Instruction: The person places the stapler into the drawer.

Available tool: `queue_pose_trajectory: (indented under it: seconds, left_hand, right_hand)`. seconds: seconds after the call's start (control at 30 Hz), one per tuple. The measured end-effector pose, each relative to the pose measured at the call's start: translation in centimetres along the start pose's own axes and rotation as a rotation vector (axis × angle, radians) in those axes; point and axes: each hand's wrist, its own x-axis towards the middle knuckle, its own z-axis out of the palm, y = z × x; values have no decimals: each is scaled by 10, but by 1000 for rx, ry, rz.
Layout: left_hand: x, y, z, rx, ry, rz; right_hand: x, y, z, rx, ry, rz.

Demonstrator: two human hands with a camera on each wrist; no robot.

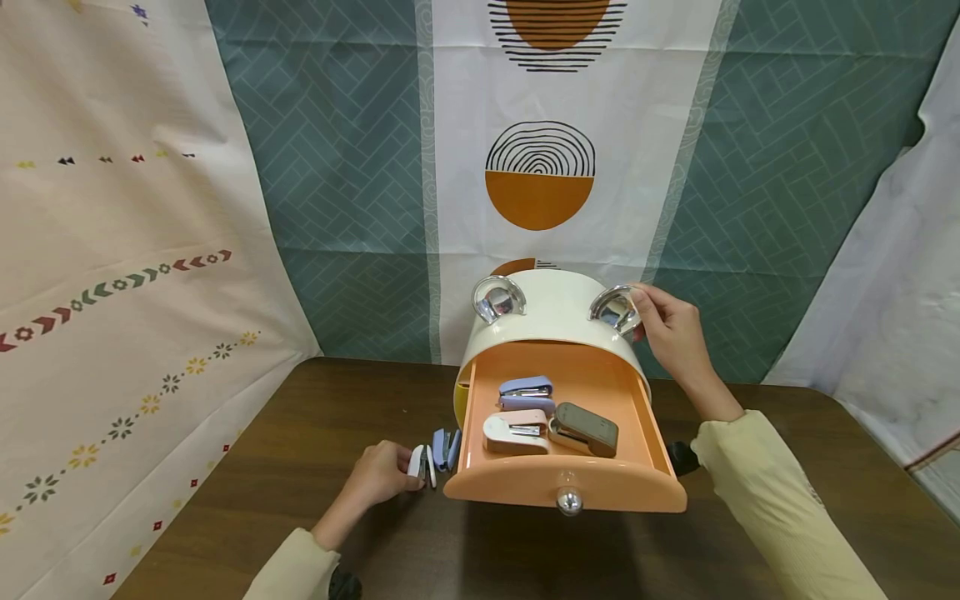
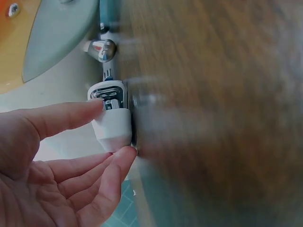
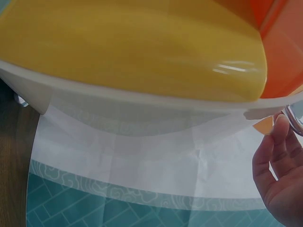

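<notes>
Down on the table, my left hand [image 1: 381,475] pinches a small white stapler [image 1: 417,463] between thumb and fingers. The left wrist view shows this stapler [image 2: 116,125] with its metal part facing up. Right beside it stands a blue stapler [image 1: 442,450], near the drawer's left side. My right hand [image 1: 672,333] grips the silver ear-shaped knob [image 1: 615,310] at the top right of a cream rounded drawer box [image 1: 557,308]. The orange drawer [image 1: 566,490] is pulled out. Inside it lie a lavender stapler [image 1: 527,403], a pink-and-white stapler [image 1: 504,435] and a grey-brown stapler [image 1: 588,427].
A second silver ear [image 1: 498,300] sits at the box's top left, and a round silver knob [image 1: 569,501] is on the drawer front. Dark wooden table [image 1: 405,550] lies beneath. Patterned cloths [image 1: 345,167] hang behind and at both sides.
</notes>
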Motion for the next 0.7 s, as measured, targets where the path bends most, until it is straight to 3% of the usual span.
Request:
queue_pose_trajectory:
  seconds: [0.2,0.37,0.57,0.7]
  left_hand:
    - [2,-4,-3,54,10,27]
    - [4,-8,-7,5,-31,16]
    - [1,1,-9,4,-117,8]
    - [0,6,-5,78,-86,-27]
  right_hand:
    - [0,0,0,7,-1,-3]
    - [1,13,1,16,0,-1]
    - [4,33,4,9,7,19]
    - [4,33,5,9,5,27]
